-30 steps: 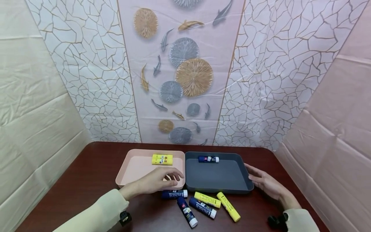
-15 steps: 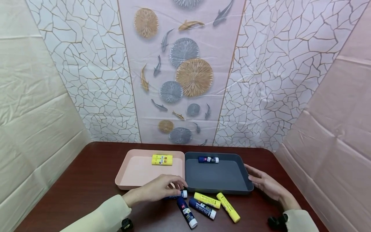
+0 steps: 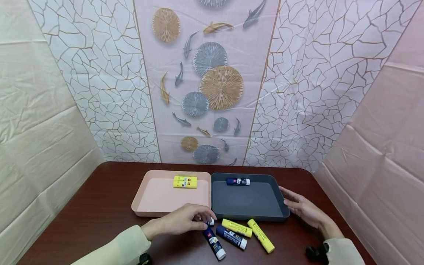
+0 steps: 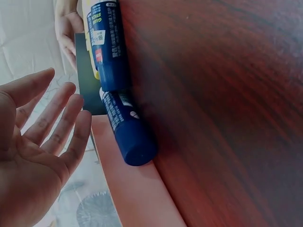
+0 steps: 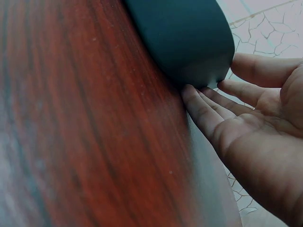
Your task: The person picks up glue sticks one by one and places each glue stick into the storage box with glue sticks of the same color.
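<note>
My left hand [image 3: 185,219] hovers palm down just in front of the pink tray [image 3: 145,197], over a blue glue stick [image 4: 128,132] mostly hidden by it in the head view. In the left wrist view its fingers are spread, with nothing between them. Near its fingertips, a second blue glue stick [image 3: 213,241] lies slanted on the table. Beside that one are a third blue glue stick [image 3: 232,237] and two yellow glue sticks [image 3: 261,236]. My right hand [image 3: 306,209] touches the right side of the dark grey tray [image 3: 251,206] with extended fingers.
Two yellow glue sticks [image 3: 185,184] lie together in the pink tray. One blue glue stick [image 3: 237,182] lies at the back of the dark tray. The trays stand edge to edge on the reddish-brown table [image 3: 86,217], with patterned cloth [image 3: 212,92] behind.
My left hand has moved from above the pink tray's front toward me and slightly right, over the blue glue sticks. My right hand stays at the dark tray.
</note>
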Demonstrator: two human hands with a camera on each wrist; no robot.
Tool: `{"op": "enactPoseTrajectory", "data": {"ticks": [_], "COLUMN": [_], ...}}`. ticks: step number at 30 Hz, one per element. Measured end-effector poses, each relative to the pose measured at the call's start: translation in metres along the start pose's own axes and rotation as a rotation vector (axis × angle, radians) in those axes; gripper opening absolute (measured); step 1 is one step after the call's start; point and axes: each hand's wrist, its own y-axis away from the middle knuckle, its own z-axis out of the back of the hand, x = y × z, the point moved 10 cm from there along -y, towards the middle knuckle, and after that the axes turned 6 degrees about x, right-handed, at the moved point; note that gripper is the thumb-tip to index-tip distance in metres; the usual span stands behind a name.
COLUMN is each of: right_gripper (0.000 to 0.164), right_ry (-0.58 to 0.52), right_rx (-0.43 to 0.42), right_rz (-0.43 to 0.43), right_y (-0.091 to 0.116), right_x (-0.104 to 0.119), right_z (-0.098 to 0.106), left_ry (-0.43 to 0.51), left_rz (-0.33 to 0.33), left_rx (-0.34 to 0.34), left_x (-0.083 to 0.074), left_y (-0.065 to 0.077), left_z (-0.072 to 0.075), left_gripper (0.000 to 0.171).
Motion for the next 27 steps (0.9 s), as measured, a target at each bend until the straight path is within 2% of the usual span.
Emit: {"op": "enactPoseTrajectory", "data": {"ticks": [6,9,15,20,27], "right_gripper": [0.073,0.074,0.073,0.073,0.074], "right_ry": [-0.001,-0.004,-0.002,-0.002,0.001], "right_rx": [0.0,0.0,0.01,0.014,-0.005], "right_rz": [0.014,0.017,0.025,0.024,0.003], "right_y": [0.001,0.001,0.001,0.001,0.0], "right_x": [0.001,0.001,0.002,0.002,0.002], "right_z": [0.001,0.001,0.0,-0.001,0.0], "left_ry": [-0.042,-0.077,-0.216,-0.324,-0.373], "left_rz": [-0.035,-0.03,-0.004,-0.034,-0.072], "left_rx": [0.03,0.055,0.095,0.131,0.151], "left_x": [0.0,0.001,0.002,0.001,-0.003], "left_y": [-0.001,-0.002,-0.004,-0.003,-0.002], "left_z": [-0.01,-0.015,-0.022,-0.03,-0.035], "left_gripper": [0.028,0.03,0.03,0.032,0.032]}}
